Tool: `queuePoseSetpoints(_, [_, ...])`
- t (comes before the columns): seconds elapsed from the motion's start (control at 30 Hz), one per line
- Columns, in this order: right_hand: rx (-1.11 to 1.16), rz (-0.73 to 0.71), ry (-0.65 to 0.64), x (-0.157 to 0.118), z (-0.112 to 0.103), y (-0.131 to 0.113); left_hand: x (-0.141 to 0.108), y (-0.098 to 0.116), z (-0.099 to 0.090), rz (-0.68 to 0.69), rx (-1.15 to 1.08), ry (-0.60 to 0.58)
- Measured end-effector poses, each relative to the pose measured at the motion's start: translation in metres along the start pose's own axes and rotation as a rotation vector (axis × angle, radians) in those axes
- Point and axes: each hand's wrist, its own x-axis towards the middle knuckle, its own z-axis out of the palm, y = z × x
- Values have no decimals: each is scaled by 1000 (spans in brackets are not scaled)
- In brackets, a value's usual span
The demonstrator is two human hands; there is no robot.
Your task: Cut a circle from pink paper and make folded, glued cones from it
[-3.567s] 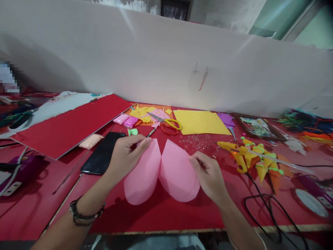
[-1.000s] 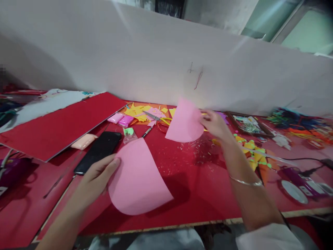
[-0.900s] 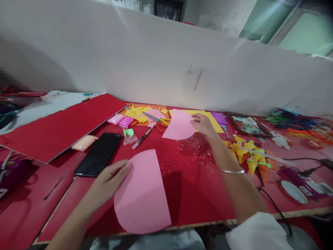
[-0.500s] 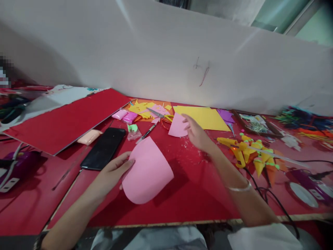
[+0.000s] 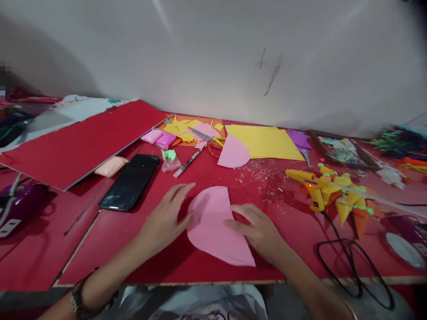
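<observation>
A pink half-round piece of paper (image 5: 213, 226) lies in front of me on the red tabletop, its straight edge to the right. My left hand (image 5: 168, 213) is open at its curved left side, fingers stretched apart and the thumb by the rim. From the other side, my right hand (image 5: 258, 226) reaches over the straight edge. Its thumb and forefinger are spread, with their tips on or just above the paper. A second pink half-round piece (image 5: 234, 152) rests farther back, against yellow sheets (image 5: 267, 141).
A black phone (image 5: 130, 182), a pen (image 5: 188, 162) and scissors (image 5: 202, 134) with yellow scraps are at left and back. A yellow glue gun (image 5: 313, 186) with a looped black cable (image 5: 350, 253) is at right. A red board (image 5: 90, 140) leans at left.
The pink paper went from being held up in my left hand to lying on the table. My left hand let go. My right hand came back from the rear pink piece to this one.
</observation>
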Motion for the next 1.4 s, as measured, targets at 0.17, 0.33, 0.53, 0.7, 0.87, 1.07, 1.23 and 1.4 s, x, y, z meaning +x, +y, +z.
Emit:
queuePoseSetpoints(0.17, [96,73,-150,-16,7,0,-21,18,3,246,197,-379])
queuePoseSetpoints(0.33, [314,249,-187,-13,0,-5,-28,21,14,253,231,-375])
queuePoseSetpoints(0.53, [357,495,-65,-5,10,-14,-19,9,29,66,193,-148])
queuePoseSetpoints(0.7, [278,626,10,0,20,-20,-18,10,35,-61,265,-46])
queuePoseSetpoints(0.87, [149,650,6,2,24,-17,-22,10,41,-13,306,30])
queuePoseSetpoints(1.07, [7,661,-96,9,26,-21,-23,15,45,30,489,42])
queuePoseSetpoints(1.23, [-47,696,-105,15,27,-26,-25,14,47,17,496,52])
queuePoseSetpoints(1.4, [-68,684,-95,16,29,-24,-23,14,47,29,474,43])
